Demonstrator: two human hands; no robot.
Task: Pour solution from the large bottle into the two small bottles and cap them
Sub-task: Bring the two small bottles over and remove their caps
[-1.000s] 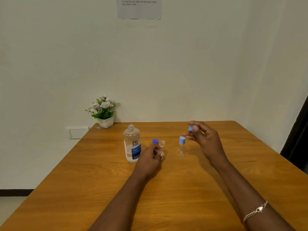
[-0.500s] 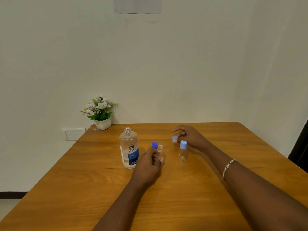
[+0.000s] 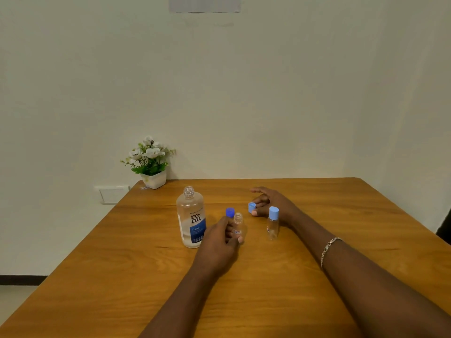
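wall paper (image 3: 204, 4): cut by top edge, text blurred | open small bottle (image 3: 238, 219): lower body hidden behind left grip (image 3: 219, 245) | dark blue cap (image 3: 230, 212): base hidden, support unclear | large bottle (image 3: 191, 215) label: small print illegible | light blue cap (image 3: 251, 207): contact with right grip (image 3: 273, 201) cannot be told | counter (image 3: 97, 276): near edge cut off

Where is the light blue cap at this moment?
Head view: the light blue cap is near the middle of the table, at the fingertips of the right hand, behind and between the open small bottle and the capped small bottle.
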